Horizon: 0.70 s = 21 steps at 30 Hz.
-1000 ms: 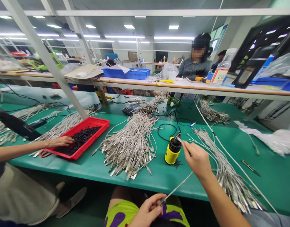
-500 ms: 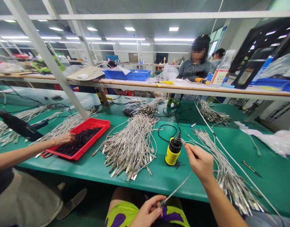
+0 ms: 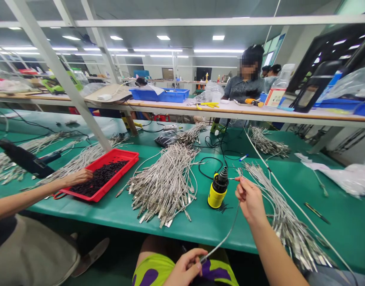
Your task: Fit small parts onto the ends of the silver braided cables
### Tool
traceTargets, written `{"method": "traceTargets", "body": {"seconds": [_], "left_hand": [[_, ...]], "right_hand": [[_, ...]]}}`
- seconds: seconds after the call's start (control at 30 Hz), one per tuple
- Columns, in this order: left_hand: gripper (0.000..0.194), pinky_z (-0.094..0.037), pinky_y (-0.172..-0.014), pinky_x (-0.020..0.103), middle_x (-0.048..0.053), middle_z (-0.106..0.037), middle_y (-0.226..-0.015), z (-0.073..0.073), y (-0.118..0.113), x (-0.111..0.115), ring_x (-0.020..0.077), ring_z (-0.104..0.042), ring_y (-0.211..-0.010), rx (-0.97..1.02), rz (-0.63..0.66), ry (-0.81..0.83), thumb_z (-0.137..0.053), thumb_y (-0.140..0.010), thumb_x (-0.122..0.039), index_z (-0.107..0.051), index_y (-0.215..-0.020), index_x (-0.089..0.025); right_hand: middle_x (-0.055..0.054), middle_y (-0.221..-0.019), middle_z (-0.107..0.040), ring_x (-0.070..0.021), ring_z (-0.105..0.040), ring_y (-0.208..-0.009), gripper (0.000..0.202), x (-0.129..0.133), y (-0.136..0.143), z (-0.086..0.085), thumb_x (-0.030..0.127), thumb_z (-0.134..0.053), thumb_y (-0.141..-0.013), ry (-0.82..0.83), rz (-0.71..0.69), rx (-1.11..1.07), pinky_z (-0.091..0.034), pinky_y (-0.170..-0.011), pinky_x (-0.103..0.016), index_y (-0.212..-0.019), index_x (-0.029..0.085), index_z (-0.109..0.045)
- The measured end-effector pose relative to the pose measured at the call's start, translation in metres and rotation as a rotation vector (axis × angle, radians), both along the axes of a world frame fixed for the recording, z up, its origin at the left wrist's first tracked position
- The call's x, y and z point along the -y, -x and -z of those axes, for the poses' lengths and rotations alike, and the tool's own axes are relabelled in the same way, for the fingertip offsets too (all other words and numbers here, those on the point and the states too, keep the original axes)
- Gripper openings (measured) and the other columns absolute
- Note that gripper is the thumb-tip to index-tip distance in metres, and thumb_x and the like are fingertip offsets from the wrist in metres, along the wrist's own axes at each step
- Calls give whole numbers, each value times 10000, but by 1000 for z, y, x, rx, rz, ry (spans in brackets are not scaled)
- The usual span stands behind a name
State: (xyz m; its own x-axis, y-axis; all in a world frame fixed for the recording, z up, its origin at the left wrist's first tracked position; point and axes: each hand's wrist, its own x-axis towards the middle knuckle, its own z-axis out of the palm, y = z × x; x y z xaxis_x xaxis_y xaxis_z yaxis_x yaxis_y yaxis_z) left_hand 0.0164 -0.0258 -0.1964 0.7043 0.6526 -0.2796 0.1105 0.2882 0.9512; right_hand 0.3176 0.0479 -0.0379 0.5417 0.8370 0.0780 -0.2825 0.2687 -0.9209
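Observation:
A white cable (image 3: 227,237) runs in a curve between my two hands. My left hand (image 3: 188,267), low over my lap, is closed around its connector end. My right hand (image 3: 250,198) pinches the cable near its other end, whose tip points left at the nozzle of a yellow and black heat gun (image 3: 217,192) standing upright on the green table. Left of the heat gun lies a big pile of white cables (image 3: 167,184). Another bundle of cables (image 3: 285,216) lies to the right of my right hand, partly behind the forearm.
At the left, another person's hand (image 3: 81,176) reaches into a red tray (image 3: 103,193) of small black parts. A dark heat gun (image 3: 24,159) lies further left. A pen (image 3: 317,213) is at the right. A shelf (image 3: 170,110) crosses behind, with a person beyond it.
My right hand has moved slightly right and its fingers have shifted on the cable, which now bends more. The other person's hand has moved slightly left in the red tray.

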Motion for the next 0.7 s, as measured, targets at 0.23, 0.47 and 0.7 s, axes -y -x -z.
{"method": "traceTargets", "body": {"seconds": [0.23,0.47,0.7], "left_hand": [[689,-268,-581,262,15,-617,-805,-1,2,1,104,-386,-591,3,-6,-1,-679,-842,-683,-672,-1311,-178],[643,-349,-631,264,20,-636,-829,6,3,1,114,-439,-623,9,-15,-4,-678,-865,-652,-670,-1315,-193],[769,-455,-1001,398,129,-694,-1262,-29,-1,-7,259,-642,-1139,292,359,-42,-680,-929,-531,-377,-1593,-289]], "right_hand": [[68,-548,-416,-62,-237,-442,395,-11,8,2,537,-805,-812,25,-59,-22,-175,-394,-218,-935,165,-760],[70,-534,-394,-78,-246,-444,400,-8,16,-13,565,-751,-846,49,-78,94,-179,-409,-234,-906,169,-752],[-8,-622,-620,-154,-470,-553,319,16,-9,-101,492,-683,-904,182,185,985,-310,-517,-290,-905,200,-813]]}}
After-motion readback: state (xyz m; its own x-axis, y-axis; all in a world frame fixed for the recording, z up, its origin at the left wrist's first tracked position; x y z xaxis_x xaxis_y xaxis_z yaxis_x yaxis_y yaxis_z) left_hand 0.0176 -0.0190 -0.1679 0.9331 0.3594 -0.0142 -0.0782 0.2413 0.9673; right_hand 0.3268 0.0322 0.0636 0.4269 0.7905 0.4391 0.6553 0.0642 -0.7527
